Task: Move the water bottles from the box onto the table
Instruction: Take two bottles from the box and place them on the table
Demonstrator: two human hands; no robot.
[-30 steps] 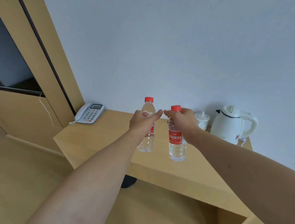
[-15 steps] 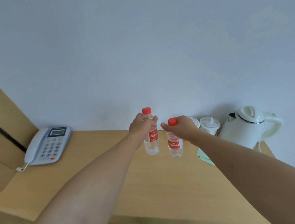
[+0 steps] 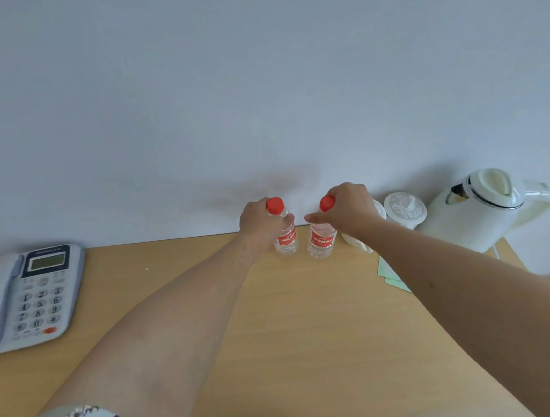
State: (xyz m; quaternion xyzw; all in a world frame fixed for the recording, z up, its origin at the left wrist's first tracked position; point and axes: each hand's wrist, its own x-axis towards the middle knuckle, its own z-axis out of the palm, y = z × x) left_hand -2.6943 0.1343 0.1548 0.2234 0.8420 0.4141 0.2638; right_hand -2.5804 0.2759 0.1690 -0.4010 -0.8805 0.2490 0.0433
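Two clear water bottles with red caps and red labels stand upright side by side at the back of the wooden table point(image 3: 311, 338), close to the wall. My left hand point(image 3: 259, 224) grips the left bottle point(image 3: 286, 239) near its neck. My right hand point(image 3: 345, 210) grips the right bottle point(image 3: 321, 239) around its top, partly covering the cap. Both bottle bases look to be resting on the tabletop. The box is not in view.
A white desk phone point(image 3: 25, 296) lies at the table's left end. Two white lidded cups point(image 3: 405, 207) and a white electric kettle point(image 3: 480, 210) stand at the back right. Pale green papers point(image 3: 391, 274) lie under my right forearm.
Both hands carried the bottles forward and down to the back of the table near the wall. The view came closer and tilted down over the tabletop.
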